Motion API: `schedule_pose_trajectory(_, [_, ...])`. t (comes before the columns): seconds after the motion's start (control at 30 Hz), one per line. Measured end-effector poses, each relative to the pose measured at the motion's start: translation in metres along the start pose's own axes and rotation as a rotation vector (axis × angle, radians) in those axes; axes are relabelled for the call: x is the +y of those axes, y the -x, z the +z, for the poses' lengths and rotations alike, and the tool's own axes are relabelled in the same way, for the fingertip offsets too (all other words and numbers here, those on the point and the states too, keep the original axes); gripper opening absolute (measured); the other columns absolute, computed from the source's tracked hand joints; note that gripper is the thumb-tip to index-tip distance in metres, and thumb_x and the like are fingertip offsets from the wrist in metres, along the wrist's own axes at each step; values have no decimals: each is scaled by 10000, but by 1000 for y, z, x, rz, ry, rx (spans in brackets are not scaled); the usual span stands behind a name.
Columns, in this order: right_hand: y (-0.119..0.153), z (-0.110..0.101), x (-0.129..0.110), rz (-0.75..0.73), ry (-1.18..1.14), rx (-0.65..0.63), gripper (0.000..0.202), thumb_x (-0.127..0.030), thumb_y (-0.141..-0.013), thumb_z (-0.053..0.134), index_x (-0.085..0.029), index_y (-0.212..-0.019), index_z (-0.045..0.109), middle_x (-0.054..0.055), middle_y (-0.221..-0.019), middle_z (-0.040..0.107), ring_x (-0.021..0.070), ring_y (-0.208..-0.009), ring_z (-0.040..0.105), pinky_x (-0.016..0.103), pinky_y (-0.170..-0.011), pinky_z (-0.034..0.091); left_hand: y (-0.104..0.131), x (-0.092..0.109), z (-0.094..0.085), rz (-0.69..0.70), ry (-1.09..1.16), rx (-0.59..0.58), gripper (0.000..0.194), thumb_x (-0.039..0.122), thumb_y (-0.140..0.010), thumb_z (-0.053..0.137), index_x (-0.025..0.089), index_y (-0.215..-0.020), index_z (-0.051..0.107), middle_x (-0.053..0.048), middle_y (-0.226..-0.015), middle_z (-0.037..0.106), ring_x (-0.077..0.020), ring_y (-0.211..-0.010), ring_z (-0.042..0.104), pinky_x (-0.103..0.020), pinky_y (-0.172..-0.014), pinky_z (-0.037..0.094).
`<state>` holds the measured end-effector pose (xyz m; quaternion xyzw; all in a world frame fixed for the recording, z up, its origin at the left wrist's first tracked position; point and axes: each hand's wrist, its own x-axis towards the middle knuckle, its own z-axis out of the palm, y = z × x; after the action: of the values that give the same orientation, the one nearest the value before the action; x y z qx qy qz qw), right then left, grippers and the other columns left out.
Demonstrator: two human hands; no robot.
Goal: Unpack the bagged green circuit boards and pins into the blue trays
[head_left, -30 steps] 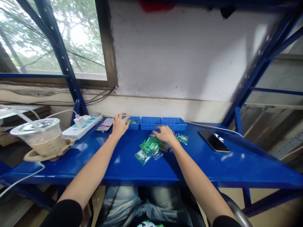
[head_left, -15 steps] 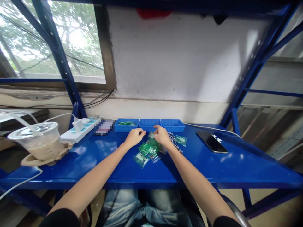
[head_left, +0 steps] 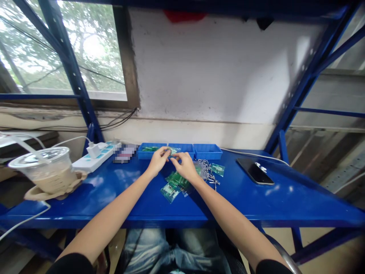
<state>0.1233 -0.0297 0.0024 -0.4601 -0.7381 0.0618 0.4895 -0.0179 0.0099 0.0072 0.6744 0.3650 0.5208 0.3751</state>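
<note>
In front of the blue bins, my left hand pinches a small clear plastic bag. My right hand has its thumb and fingertips closed at the lower edge of the same bag; what lies inside it is too small to make out. Below my right hand is a pile of green and clear packets, partly covered by that hand. Loose metal screw-like pieces lie to the right of the pile, and a single green packet rests beside them.
Three blue bins stand in a row at the back; the left bin contains green packets. A phone with white earbuds lies right. A power strip and a cup of drink in a cardboard holder stand left on the blue table.
My right hand has moved left from the pile to meet my left hand, which has shifted slightly up and left. A small clear bag now shows between them.
</note>
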Motion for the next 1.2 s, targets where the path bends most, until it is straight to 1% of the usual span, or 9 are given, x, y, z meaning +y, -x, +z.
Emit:
schedule_pose_trajectory(0.13, [-7,-3,13,411,-469,31,465,-529,-850,379,-155,-698,609,10,-593,563,133,-566,497,263,-590,391,4,4,-1,360,-295,-82,227,282,-828,515,203,-988,656,-54,-962,605,-158,-818,566,-270,-704,460])
schedule_pose_trajectory(0.27, [-9,-8,19,425,-476,91,367,-453,-815,456,-156,-655,601,-13,-550,524,118,-527,461,242,-539,365,7,3,2,452,-423,-199,236,245,-804,533,226,-997,668,-61,-1068,550,-142,-794,552,-284,-726,450])
schedule_pose_trajectory(0.37, [-7,-11,17,207,-244,149,266,-316,-830,463,-162,-824,680,22,-704,582,140,-653,512,262,-637,403,6,2,3,234,-318,-239,266,349,-778,567,181,-960,666,-71,-1032,581,-132,-721,543,-266,-661,436])
schedule_pose_trajectory(0.5, [-4,-11,14,-84,-13,86,259,-187,-819,479,-216,-935,709,61,-860,574,177,-830,515,312,-795,419,2,0,2,-283,80,-195,492,582,-786,457,134,-850,649,-83,-831,633,-149,-694,553,-219,-535,371])
schedule_pose_trajectory(0.6, [-2,-7,14,-183,71,52,308,-107,-783,478,-251,-909,720,75,-966,538,204,-945,473,360,-879,399,-1,-4,0,-403,271,-132,420,530,-714,587,129,-830,628,-64,-787,622,-114,-618,531,-194,-495,330])
schedule_pose_trajectory(0.73, [-1,-6,12,-70,88,97,265,-115,-715,542,-243,-864,720,83,-1076,460,236,-1041,421,413,-947,355,-3,-7,-1,-214,177,7,316,388,-680,662,148,-880,624,-23,-748,605,-106,-602,512,-198,-500,332])
schedule_pose_trajectory(0.83, [-4,-8,10,166,-59,117,186,-319,-753,576,-202,-804,712,79,-976,508,229,-982,466,396,-929,360,-2,0,-2,39,-11,85,234,346,-727,621,161,-868,638,-32,-799,627,-138,-691,549,-239,-598,399])
schedule_pose_trajectory(1.03, [-9,-12,13,457,-342,47,409,-470,-826,424,-149,-714,652,-1,-574,534,139,-578,475,252,-582,392,5,14,0,429,-380,-109,132,282,-775,588,211,-796,697,-46,-842,644,-184,-841,553,-321,-788,411])
schedule_pose_trajectory(1.2, [-4,-14,10,32,20,104,253,-275,-839,479,-187,-963,681,53,-810,599,163,-744,526,279,-729,424,6,9,5,-83,-42,-139,385,503,-795,518,153,-863,663,-67,-782,650,-152,-669,574,-265,-610,431])
